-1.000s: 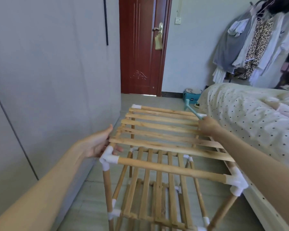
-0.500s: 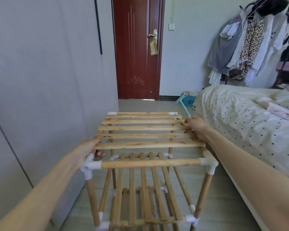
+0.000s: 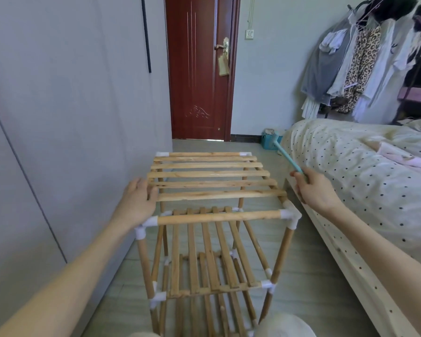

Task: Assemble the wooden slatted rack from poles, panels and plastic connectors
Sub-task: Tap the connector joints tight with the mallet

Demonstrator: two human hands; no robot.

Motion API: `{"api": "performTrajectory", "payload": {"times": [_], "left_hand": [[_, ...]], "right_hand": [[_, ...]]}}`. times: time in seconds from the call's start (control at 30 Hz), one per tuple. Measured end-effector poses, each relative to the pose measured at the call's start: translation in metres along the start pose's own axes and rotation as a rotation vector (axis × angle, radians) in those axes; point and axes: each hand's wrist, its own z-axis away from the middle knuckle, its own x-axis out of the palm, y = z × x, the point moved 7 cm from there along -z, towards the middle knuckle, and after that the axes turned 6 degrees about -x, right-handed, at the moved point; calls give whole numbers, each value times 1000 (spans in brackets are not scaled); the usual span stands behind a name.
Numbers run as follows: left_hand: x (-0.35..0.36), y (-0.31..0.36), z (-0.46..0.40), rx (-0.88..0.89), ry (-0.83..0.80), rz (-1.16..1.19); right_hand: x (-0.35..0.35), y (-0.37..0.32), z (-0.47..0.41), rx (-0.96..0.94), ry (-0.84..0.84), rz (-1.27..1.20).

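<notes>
Since half a sec ago the right hand has come off the rack's far right edge and now hangs in the air beside it, and the left hand has slid from the near corner up onto the slats.

Head view, the only one: the wooden rack stands upright on the floor between the grey wardrobe and the bed, w/ three slatted tiers visible and white plastic connectors at the pole joints, e.g. the near right corner connector. Top panel sits in place, slats running left to right. Left hand lies flat, fingers straight, pressing the left ends of the top slats, gripping nothing. Right hand is curled round the handle of a small teal mallet, head pointing away toward the door, not touching the rack.

Looks nearly built; my guess is she's about to tap connectors home.

Risks from here:
- Mallet blow on a corner w/ only one flat hand steadying it: the rack could skid or rack sideways toward the wardrobe.
- A hit on a slat instead of a connector could crack or pop the thin wood.
- Left fingers lie on the top slats, near any strike on that side.
- Uneven taps could leave one joint half-seated, so the frame wobbles.
</notes>
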Motion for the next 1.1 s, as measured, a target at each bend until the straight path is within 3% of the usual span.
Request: {"api": "performTrajectory", "payload": {"times": [0.1,0.17,0.23,0.3,0.37,0.4,0.43,0.47,0.57,0.6,0.63,0.73,0.77,0.8,0.87,0.9,0.93,0.97,1.03,1.07,1.1], "left_hand": [[19,9,11,115,-200,-223],[22,7,14,94,-223,-286],[21,7,15,90,-209,-305],[21,7,16,83,-216,-299],[22,7,15,79,-208,-291],[22,8,14,81,-197,-290],[21,8,13,84,-187,-290],[21,8,13,87,-182,-291],[21,7,14,83,-188,-290],[20,7,14,81,-184,-292],[20,7,14,79,-181,-291],[20,8,14,81,-175,-277],[20,9,15,83,-174,-276],[20,9,15,84,-174,-275],[18,9,15,81,-172,-269],[18,9,15,80,-171,-267],[19,9,15,84,-168,-274],[19,9,14,86,-164,-280],[19,9,13,82,-161,-274],[19,9,12,80,-158,-269],[19,9,12,80,-155,-269]], "right_hand": [[-21,14,37,37,-8,57],[-20,27,65,89,-156,147],[-30,28,79,84,-166,214],[-60,14,80,23,72,148],[-97,-2,88,-64,442,15],[-107,-8,99,-109,564,-19],[-107,-12,108,-133,571,13],[-97,-10,112,-137,470,97],[-47,16,121,-20,-229,498],[-50,19,120,-15,-311,538],[-61,16,112,-21,-252,510],[-124,-5,109,-141,473,142],[-125,-8,115,-135,529,128],[-107,-1,115,-85,396,180],[-43,29,126,88,-196,426],[-32,39,130,135,-361,476],[-37,42,124,129,-345,459],[-53,39,112,116,-205,361],[-94,22,108,40,254,139],[-101,20,113,16,378,117],[-94,21,116,50,341,167]]}}
